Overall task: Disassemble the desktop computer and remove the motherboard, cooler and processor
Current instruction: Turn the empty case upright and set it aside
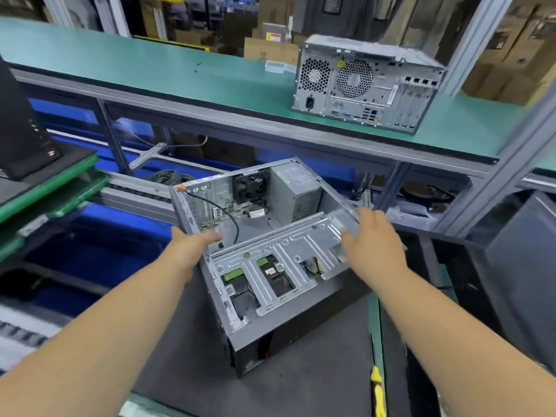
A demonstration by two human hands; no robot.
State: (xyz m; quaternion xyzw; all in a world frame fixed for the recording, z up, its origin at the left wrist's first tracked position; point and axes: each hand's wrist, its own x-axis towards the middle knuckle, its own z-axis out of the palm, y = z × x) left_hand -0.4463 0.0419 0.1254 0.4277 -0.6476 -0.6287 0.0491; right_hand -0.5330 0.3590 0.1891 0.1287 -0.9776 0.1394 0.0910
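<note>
Both hands on the opened computer case, ready to shift it

My left hand [192,245] grips the case's [270,266] left wall, thumb hooked over the rim; my right hand [373,239] lies with loosely spread fingers on the far right corner of the drive cage [288,251], holding nothing that I can tell. The case lies on its side on the bench mat [195,341] between my hands, long axis running from me up and away to the left. Power supply [296,192] and rear fan [249,183] sit beyond my fingers; no motherboard shows inside, I judge.
</note>
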